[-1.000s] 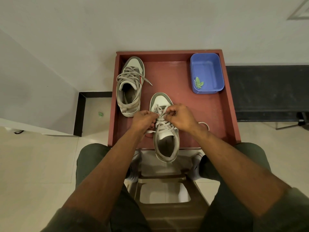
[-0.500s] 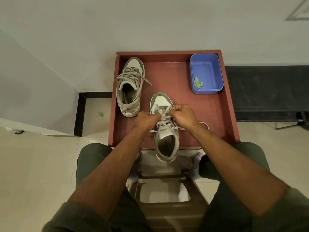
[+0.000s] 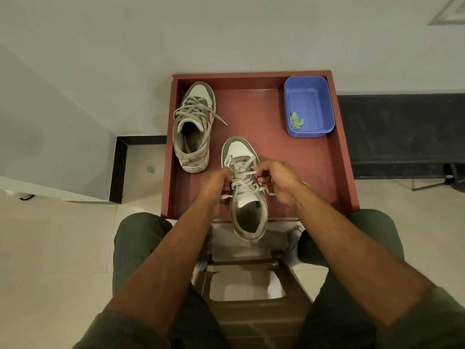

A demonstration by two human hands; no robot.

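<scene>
Near shoe [image 3: 247, 210] sits at the front edge of the red bench [image 3: 314, 172], heel overhanging the rim between the person's knees. Left hand [image 3: 214, 183]: fingers curled round the laces [image 3: 242, 170] at the shoe's left side. Right hand [image 3: 279, 181]: fingers pinching the laces on the right. Bare surface lies right of the shoe up to the raised side rim. Second shoe [image 3: 193, 127] far left, close by. Blue tub [image 3: 309, 107] in the far right corner, green scrap [image 3: 297, 120] inside. Bench backs onto a white wall [image 3: 226, 34]; pale tiled floor [image 3: 63, 248], brown stool [image 3: 251, 316] below.

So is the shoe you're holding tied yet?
Not yet: no bow on the near sneaker; lace ends trail loose while left hand and right hand pinch its laces.
</scene>
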